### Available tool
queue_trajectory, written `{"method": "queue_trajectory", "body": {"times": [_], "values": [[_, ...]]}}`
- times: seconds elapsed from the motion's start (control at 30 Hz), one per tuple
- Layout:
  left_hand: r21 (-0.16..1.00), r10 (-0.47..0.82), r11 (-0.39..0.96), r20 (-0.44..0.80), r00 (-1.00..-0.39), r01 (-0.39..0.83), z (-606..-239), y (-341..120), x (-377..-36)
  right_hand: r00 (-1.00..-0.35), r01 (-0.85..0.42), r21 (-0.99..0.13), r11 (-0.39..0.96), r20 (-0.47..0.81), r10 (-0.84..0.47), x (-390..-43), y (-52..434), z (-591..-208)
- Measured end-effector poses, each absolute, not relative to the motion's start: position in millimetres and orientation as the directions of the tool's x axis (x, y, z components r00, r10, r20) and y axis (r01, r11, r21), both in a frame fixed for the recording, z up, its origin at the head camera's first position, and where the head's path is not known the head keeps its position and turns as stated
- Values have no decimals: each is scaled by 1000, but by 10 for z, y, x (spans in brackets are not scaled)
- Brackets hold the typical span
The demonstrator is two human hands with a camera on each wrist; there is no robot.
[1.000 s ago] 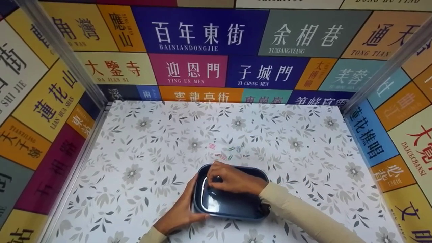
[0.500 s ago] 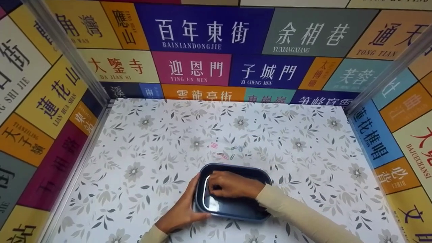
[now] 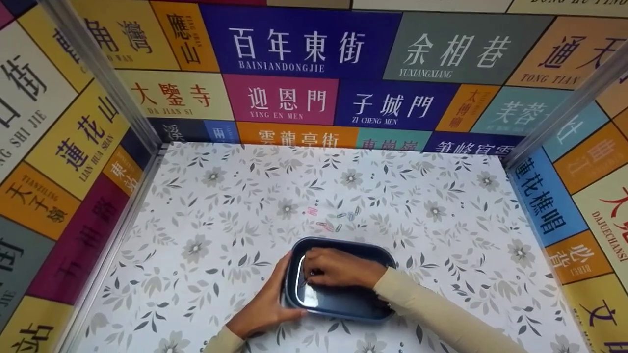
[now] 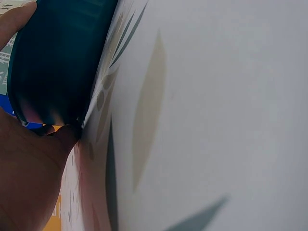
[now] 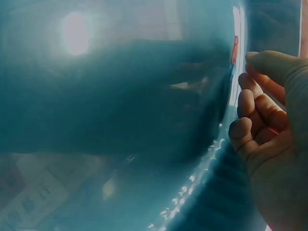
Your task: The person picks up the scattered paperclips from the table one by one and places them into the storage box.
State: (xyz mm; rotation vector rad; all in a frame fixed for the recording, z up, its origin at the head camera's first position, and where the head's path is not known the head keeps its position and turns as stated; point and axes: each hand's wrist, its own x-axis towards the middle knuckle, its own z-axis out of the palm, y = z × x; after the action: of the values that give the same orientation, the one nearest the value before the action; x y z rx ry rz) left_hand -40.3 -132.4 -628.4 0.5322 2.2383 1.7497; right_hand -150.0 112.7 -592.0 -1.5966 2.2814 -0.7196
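Observation:
A dark blue rounded box [image 3: 343, 300] sits on the floral tabletop in the head view. My left hand [image 3: 267, 303] grips its left end, thumb at the front and fingers along the far side; the left wrist view shows the box's outer wall [image 4: 57, 62] against that hand. My right hand [image 3: 338, 268] is down inside the box near its left end, fingers curled. In the right wrist view, a small red piece [image 5: 235, 50] lies along the edge of the shiny floor, close to the thumb tip. I cannot tell whether the fingertips pinch anything.
Just beyond the box lie several paper clips: pink ones [image 3: 312, 211], red and pink ones [image 3: 325, 226], and green ones [image 3: 338, 228]. Colourful panels with printed characters [image 3: 287, 98] enclose the white floral tabletop [image 3: 196, 211] at the back and both sides.
My right hand has come down from the box's far rim into the box, toward its left end. The left hand keeps its grip. The whole head view has shifted slightly.

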Motion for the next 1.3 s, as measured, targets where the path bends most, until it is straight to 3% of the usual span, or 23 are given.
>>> {"method": "queue_trajectory", "body": {"times": [0.3,0.67,1.07,1.3], "values": [[972,438,188,46,-898,141,-6291,-1319,-416,-383,-778,-578,248,122,-916,-1552,1181,-5741],[967,432,204,51,-900,152,-6297,-1307,-409,-416,-747,-650,144,286,-863,-1668,1264,-5583],[970,418,229,-25,-908,78,-6244,-1298,-395,-517,-708,-702,82,435,-737,-1900,1477,-5518],[965,411,239,-2,-912,106,-6249,-1296,-388,-608,-656,-738,159,390,-692,-2024,1592,-5574]]}}
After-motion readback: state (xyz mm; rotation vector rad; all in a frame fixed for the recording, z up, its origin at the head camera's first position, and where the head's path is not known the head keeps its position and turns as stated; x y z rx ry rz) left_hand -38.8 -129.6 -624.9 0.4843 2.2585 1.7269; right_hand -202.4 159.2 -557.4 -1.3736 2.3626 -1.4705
